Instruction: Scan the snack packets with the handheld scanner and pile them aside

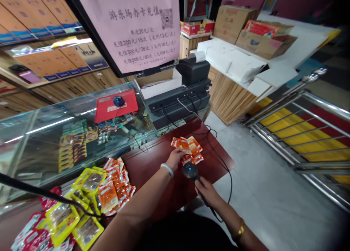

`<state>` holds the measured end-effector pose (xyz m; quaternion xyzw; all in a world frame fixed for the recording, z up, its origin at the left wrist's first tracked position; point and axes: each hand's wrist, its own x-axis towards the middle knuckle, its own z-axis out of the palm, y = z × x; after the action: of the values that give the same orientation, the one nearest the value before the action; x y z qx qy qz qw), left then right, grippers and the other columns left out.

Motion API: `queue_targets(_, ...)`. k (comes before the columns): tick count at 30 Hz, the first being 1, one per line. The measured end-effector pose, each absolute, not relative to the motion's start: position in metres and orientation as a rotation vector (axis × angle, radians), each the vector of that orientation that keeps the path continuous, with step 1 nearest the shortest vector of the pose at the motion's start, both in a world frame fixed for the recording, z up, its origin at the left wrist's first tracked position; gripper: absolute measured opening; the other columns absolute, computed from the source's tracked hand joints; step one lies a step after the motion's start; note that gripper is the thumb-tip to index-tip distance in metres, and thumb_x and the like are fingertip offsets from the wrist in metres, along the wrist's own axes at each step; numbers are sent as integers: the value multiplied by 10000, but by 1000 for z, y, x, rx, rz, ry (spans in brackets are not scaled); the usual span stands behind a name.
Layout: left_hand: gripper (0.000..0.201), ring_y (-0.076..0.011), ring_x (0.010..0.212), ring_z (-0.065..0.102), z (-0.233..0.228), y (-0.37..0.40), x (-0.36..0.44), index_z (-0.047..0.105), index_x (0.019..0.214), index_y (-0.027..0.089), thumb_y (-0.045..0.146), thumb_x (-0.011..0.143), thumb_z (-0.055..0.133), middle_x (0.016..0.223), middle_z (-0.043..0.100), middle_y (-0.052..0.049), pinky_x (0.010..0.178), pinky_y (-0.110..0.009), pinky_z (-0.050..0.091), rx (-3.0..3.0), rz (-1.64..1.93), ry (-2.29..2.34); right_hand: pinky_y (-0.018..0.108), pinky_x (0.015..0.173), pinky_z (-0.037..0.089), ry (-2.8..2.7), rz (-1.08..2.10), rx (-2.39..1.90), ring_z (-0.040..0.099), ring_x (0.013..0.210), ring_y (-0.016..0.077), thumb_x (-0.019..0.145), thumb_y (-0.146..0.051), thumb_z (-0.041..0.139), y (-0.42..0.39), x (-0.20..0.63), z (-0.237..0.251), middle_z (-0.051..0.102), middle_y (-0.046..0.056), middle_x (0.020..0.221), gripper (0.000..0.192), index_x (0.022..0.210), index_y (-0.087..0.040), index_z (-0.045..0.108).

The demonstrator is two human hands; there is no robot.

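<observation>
My right hand (209,190) is wrapped round the handle of a black barcode scanner (189,169), whose head shows a small blue light. Just beyond the scanner lies a small pile of orange snack packets (195,150) on the dark red tabletop (147,163). At the near left side of that pile, my left hand (175,158) has its fingers closed on the edge of an orange snack packet (186,146); the fingertips are partly hidden. To the left of my left arm sits a larger heap of orange packets (109,196).
Yellow snack bags (61,214) and red packets (34,232) spread at the lower left. Behind stand a glass display counter (46,134), a red mouse pad (129,101) and a monitor with a pink price sheet (136,32). The scanner's cable (231,185) hangs at the right, before a metal railing (295,167).
</observation>
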<state>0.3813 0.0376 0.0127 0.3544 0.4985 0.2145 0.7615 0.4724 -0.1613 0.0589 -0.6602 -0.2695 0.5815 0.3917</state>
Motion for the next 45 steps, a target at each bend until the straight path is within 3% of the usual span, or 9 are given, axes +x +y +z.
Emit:
queue_targets(4,353,-98,550,587,19,29,318,502,745,187,335,631,802,596,620,21,481,-170,309,707,600,1024,212,397,311,-721,1557,-1597,416,380,78,766,-795,541,-151,459,62,523,-81,535,623,966,-205,536)
queue_targets(7,346,-56,438,447,21,21,256,493,715,193,367,637,781,500,531,65,439,-172,205,730,656,1082,206,396,307,-753,1660,-1540,412,381,72,736,-831,546,-139,438,68,501,-88,526,630,871,-217,501)
queue_targets(11,353,-42,403,338,28,1,176,474,693,202,386,629,769,471,450,95,440,-189,181,715,755,1189,203,388,310,-857,1796,-1472,405,377,59,712,-853,553,-119,396,79,503,-87,549,639,769,-227,435)
queue_targets(23,334,-50,400,313,28,-37,52,447,691,216,377,607,727,484,463,86,433,-189,184,572,964,1345,201,383,309,-1194,2005,-1253,389,385,71,746,-856,515,-83,283,94,486,-93,535,657,877,-214,476)
queue_targets(29,412,-90,457,452,29,-26,11,447,678,217,471,550,745,515,493,69,499,-210,340,561,995,1629,202,395,292,-1225,1954,-1271,405,403,71,796,-790,545,-88,279,85,490,-82,548,581,831,-214,488)
queue_targets(33,345,-141,535,497,33,-23,-13,501,669,213,517,677,664,573,549,16,538,-251,350,872,834,1983,203,387,303,-1121,1942,-1320,403,399,68,781,-803,544,-96,295,80,496,-87,567,591,837,-219,477)
queue_targets(36,393,-149,530,426,40,-16,-11,456,643,229,572,785,586,533,474,32,531,-264,284,1199,667,2235,198,391,318,-1020,1894,-1362,397,394,60,772,-804,550,-103,317,78,494,-95,569,590,825,-224,459)
queue_targets(39,385,-147,545,419,42,1,24,426,648,232,545,821,568,548,450,42,548,-260,293,1397,641,2138,197,391,316,-900,1815,-1442,391,380,54,746,-822,552,-111,342,75,493,-96,556,605,778,-229,431)
queue_targets(45,240,-151,601,558,26,20,180,594,701,206,392,698,746,654,620,-2,568,-235,369,1354,489,1543,202,378,293,-686,1672,-1541,374,352,59,695,-850,557,-129,394,66,472,-107,505,635,790,-235,436)
